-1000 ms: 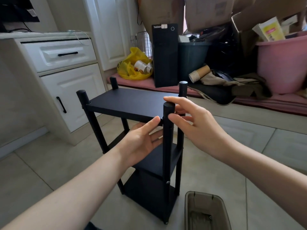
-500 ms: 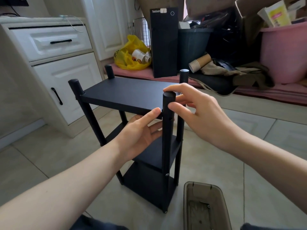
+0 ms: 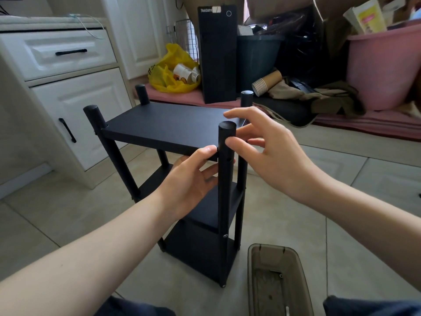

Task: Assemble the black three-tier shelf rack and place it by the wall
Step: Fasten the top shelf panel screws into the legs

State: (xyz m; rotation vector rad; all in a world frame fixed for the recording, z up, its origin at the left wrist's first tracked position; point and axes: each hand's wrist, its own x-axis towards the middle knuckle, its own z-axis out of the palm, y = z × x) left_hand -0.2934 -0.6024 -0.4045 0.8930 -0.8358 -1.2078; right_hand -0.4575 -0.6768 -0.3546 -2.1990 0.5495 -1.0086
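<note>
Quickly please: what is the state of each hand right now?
Left hand: holds the top shelf by its edge, thumb in front, fingers beneath.
Right hand: open, thumb tip touching the front post.

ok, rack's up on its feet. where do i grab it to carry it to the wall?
Probably the near left post and near right post, just under the top shelf, one hand each, from the camera side. The rack stands upright and those posts are round and upright, so fingers can wrap them; the shelf above should stop the hands sliding up.
</note>
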